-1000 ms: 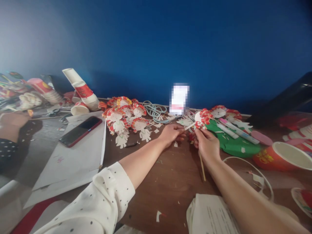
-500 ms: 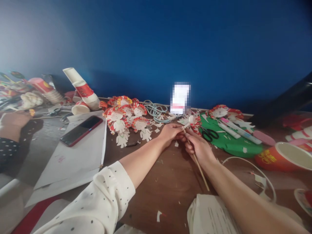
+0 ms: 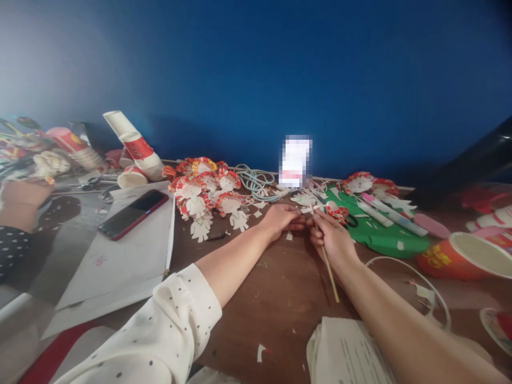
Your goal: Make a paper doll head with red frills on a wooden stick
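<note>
My right hand (image 3: 335, 240) is closed around a thin wooden stick (image 3: 330, 274), which slants down toward me. Beside its fingers, a red and white paper figure (image 3: 337, 212) with a ruffled edge sticks out to the right; whether the hand holds it too is unclear. My left hand (image 3: 283, 223) is pinched at the fingertips, just left of the stick's upper end. A small white strip (image 3: 306, 210) spans from those fingertips to the stick. Several similar ruffled paper figures (image 3: 195, 198) lie in a pile left of my hands.
A green sheet (image 3: 374, 237) carries markers (image 3: 394, 214) and scraps. An orange paper cup (image 3: 440, 260) stands at right. Behind my hands are a coiled cable (image 3: 254, 181) and a blurred-out bright screen (image 3: 295, 160). At left lie a phone (image 3: 134, 214), stacked cups (image 3: 138, 149) and another person's hand (image 3: 26, 197).
My right hand has moved slightly right with the stick, apart from my left hand. The white strip now shows between them. The paper figure has shifted right, over the black scissors handles.
</note>
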A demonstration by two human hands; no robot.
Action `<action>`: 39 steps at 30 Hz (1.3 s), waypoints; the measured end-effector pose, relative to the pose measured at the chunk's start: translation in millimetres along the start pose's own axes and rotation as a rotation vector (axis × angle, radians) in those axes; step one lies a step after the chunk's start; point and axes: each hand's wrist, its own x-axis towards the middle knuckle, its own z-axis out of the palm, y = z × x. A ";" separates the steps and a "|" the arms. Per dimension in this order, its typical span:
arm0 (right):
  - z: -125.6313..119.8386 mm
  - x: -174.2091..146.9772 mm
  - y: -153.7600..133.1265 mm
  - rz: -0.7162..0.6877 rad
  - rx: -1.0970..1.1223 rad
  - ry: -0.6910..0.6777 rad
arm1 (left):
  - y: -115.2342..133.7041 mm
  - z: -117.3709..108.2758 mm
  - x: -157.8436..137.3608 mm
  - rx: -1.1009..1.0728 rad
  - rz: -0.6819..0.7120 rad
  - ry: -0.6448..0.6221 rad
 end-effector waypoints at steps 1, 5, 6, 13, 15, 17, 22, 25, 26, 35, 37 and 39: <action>0.2 -0.4 0.3 0.004 -0.014 -0.009 | -0.3 -0.3 0.6 -0.005 0.000 0.005; 1.4 -1.2 3.3 0.015 -0.088 -0.022 | -1.6 -1.0 2.4 -0.021 0.019 0.002; 1.5 -1.0 4.0 0.014 -0.101 -0.018 | -2.0 -1.0 2.6 -0.020 0.026 -0.002; 1.7 -2.2 1.7 0.008 -0.204 -0.038 | -3.2 -1.0 1.7 0.017 0.056 -0.030; 2.3 -3.7 0.0 -0.006 -0.229 -0.037 | -3.3 -1.0 1.7 0.015 0.069 -0.031; 2.6 -4.8 -1.4 -0.026 -0.254 -0.030 | -3.2 -1.1 1.7 0.000 0.076 -0.037; 2.2 -4.8 -3.1 -0.044 -0.298 -0.015 | -2.9 -2.2 1.5 -0.040 0.064 -0.034; 1.2 -4.3 -3.2 -0.050 -0.318 -0.023 | -2.8 -3.0 1.1 -0.043 0.057 -0.042; 0.8 -4.3 -3.1 -0.052 -0.323 -0.027 | -2.7 -3.0 1.0 -0.041 0.055 -0.045; -2.0 -6.8 -3.0 -0.102 -0.411 -0.057 | -1.5 -2.4 0.3 -0.073 0.024 -0.049; -1.9 -8.2 -4.2 -0.113 -0.460 -0.053 | -1.3 -2.5 0.0 -0.082 0.020 -0.057; -1.5 -9.6 -6.1 -0.122 -0.519 -0.045 | -1.4 -2.4 -0.2 -0.084 0.008 -0.061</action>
